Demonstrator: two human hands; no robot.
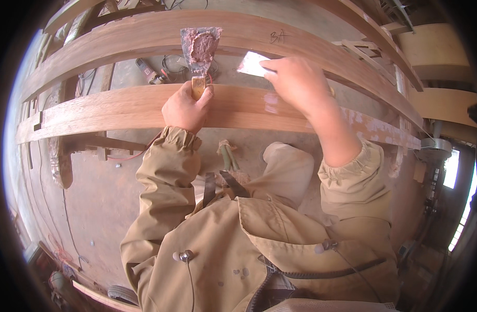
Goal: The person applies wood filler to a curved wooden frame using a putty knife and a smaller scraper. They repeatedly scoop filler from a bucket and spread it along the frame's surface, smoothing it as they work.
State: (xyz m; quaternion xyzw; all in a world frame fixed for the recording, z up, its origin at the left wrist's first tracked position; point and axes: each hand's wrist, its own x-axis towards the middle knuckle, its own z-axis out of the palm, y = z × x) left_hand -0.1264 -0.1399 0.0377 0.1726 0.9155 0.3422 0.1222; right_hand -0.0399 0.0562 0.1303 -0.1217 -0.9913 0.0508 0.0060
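Observation:
My left hand (185, 106) grips the wooden handle of a wide putty knife (199, 49), held upright with its blade loaded with pinkish-brown filler. My right hand (295, 80) pinches a small clean metal scraper blade (252, 64) just above the near wooden rail (119, 109). Both hands hover over this long curved plank. Pale filler patches (371, 125) streak the plank to the right of my right hand.
A second curved wooden rail (145, 34) runs behind the first. Between them on the concrete floor lies a power tool with cables (150, 73). More timber pieces stand at the right (436, 52). My knee (288, 161) rests below the plank.

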